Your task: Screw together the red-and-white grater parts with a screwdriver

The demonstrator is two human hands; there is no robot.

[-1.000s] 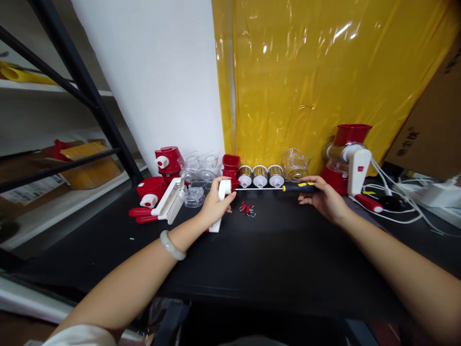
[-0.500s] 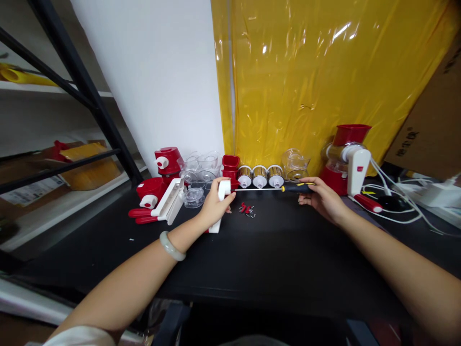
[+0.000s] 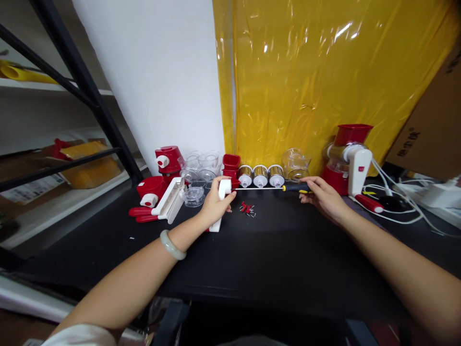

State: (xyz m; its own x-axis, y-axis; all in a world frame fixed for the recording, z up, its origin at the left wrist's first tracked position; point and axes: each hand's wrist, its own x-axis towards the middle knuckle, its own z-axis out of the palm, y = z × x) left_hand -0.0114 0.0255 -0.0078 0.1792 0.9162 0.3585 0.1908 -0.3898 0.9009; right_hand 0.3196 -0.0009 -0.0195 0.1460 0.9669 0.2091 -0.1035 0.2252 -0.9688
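Observation:
My left hand (image 3: 215, 201) is closed around a white crank handle (image 3: 225, 186), whose lower end shows beneath the palm. In my right hand (image 3: 321, 196) is a screwdriver (image 3: 296, 188) with a black and yellow grip, held level. Its long shaft points left and the tip meets the white part by my left fingertips; the exact contact is hidden. Just below the shaft, small red pieces and screws (image 3: 248, 208) lie in a loose pile on the black table (image 3: 273, 259).
Behind stand three metal grater drums (image 3: 260, 177), a red hopper (image 3: 231, 166) and clear plastic parts (image 3: 201, 166). Red grater bodies (image 3: 168, 161) and white handles (image 3: 169, 204) are at left. An assembled rotary grater (image 3: 347, 161) and white cables (image 3: 403, 211) occupy the right.
Both hands keep nearly the same pose, with the screwdriver still level against the white part. My right fingers have shifted slightly on the grip. The whole view has moved a little.

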